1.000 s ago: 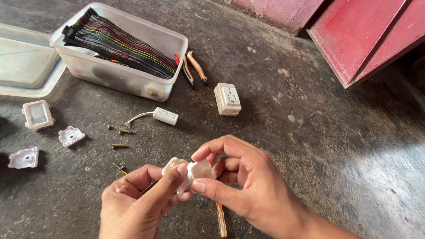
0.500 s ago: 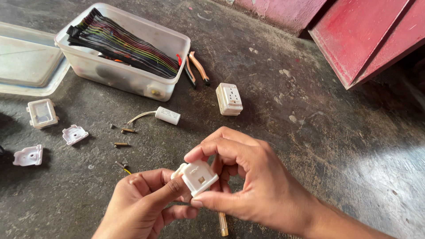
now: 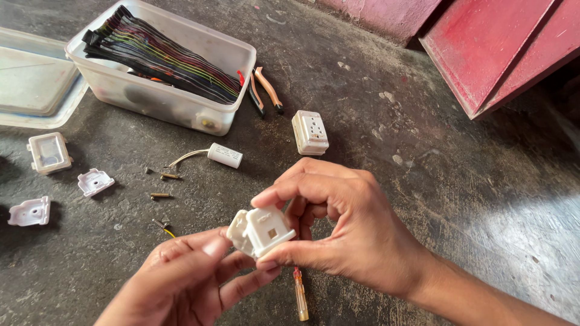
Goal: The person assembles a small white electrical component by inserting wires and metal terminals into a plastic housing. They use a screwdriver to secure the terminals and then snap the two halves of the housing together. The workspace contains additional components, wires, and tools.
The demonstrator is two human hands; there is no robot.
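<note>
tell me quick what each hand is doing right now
Left hand: closed, fingertips pinching the small white plastic electrical fitting.
Right hand: closed, gripping the same fitting.

A clear tub (image 3: 181,111) of coloured wires (image 3: 160,57) sits on the dark floor (image 3: 423,151), its lid (image 3: 33,84) beside it. Pliers (image 3: 264,90), a white socket (image 3: 310,132) and a capacitor (image 3: 225,155) lie near, with screws (image 3: 162,186) and white covers (image 3: 66,175) to the left.

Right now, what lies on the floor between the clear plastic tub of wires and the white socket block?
In the head view, between the clear plastic tub and the white socket block lie orange-handled pliers.
</note>
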